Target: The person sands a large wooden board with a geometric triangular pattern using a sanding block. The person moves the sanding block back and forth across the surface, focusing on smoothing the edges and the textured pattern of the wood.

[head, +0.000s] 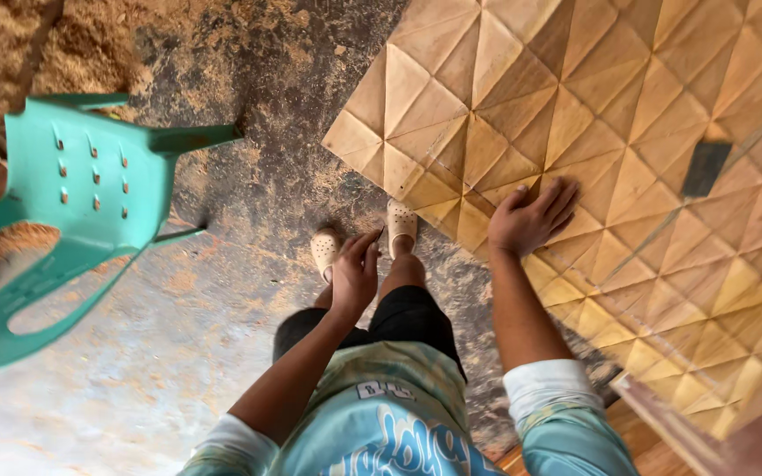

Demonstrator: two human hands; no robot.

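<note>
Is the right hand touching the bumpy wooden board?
Touching. The head view shows the right hand lying flat, palm down, on the carved wooden panel near its lower edge, with no gap visible.

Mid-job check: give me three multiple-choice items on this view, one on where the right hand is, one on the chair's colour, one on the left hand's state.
1. Where does the right hand rest?
A. on the carved panel
B. on the chair
C. on the floor

2. What colour is the chair?
A. red
B. green
C. white

3. How is the left hand?
A. gripping the chair
B. flat on the panel
C. free, holding nothing

Answers: 1 A, its palm lies on the panel's edge; 2 B, the plastic is green; 3 C, it hangs over the feet, empty.
</note>
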